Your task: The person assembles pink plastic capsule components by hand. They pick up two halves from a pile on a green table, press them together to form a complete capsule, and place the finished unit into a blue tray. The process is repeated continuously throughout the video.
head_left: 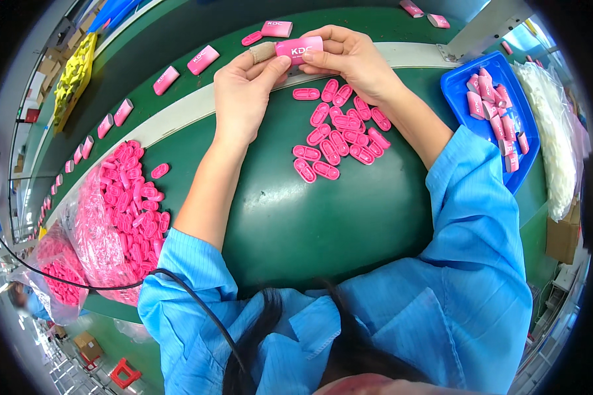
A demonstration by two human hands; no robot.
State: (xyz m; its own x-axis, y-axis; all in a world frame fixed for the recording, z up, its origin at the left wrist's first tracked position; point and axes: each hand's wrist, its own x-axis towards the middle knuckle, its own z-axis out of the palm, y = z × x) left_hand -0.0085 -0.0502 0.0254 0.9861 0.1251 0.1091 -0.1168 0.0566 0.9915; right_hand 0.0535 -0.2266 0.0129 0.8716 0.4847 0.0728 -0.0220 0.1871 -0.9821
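Between my two hands, over the pale metal rail at the far side, is a pink flattened oval casing (300, 50) with white print. My left hand (242, 89) pinches its left end with thumb and fingers; one finger wears a beige wrap (264, 52). My right hand (359, 62) grips the right end of the same casing. Just below the hands, several small pink oval caps (337, 141) lie loose on the green tabletop. Beyond my left hand, another pink casing (277, 29) and a single pink cap (252, 38) rest on the green belt.
A plastic bag (89, 224) spills a heap of pink caps (135, 204) at the left. More casings (203, 60) line the curved belt. At the right stand a blue tray (526, 122) holding casings and a clear bag (550, 138) of whitish pieces. A black cable (197, 296) crosses my left sleeve.
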